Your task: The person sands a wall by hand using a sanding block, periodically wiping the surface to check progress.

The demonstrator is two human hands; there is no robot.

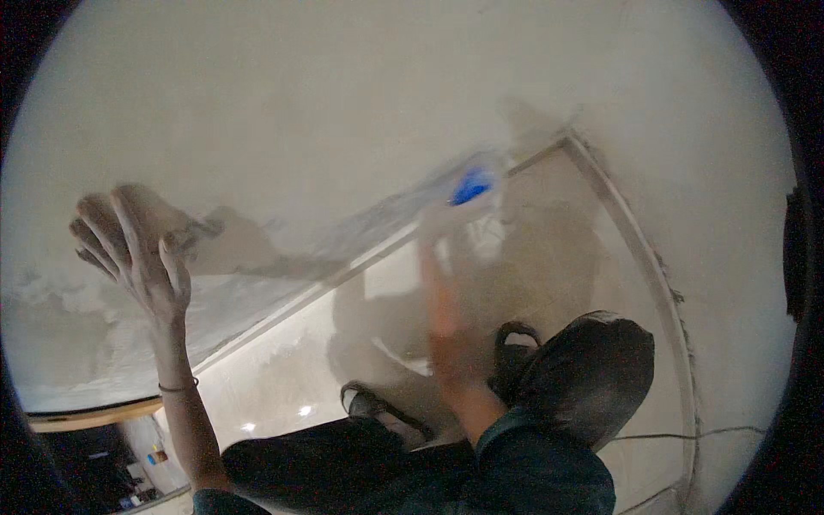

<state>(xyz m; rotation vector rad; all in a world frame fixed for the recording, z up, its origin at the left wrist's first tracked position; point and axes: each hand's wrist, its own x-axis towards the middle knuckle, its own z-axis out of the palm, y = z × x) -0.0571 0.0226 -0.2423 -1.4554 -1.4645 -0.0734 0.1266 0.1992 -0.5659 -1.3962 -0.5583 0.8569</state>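
Note:
My left hand (132, 248) is raised at the left with its fingers spread, against or close to the plastered wall (360, 96); it holds nothing. A dark thin band circles that wrist. My right hand (450, 225) is strongly blurred, near the foot of the wall by the corner. At its fingers is a blurred blue object (473, 185), whose kind I cannot tell. Grey, smeared patches mark the lower wall behind it. Blur hides how the right fingers lie and whether they grip the blue object.
A narrow skirting strip (608, 183) runs along both walls and meets in the corner. My knees and sandalled feet are on the pale floor (553, 257). A thin cable (727, 430) crosses at the lower right. A doorway or opening with several small items shows at the lower left.

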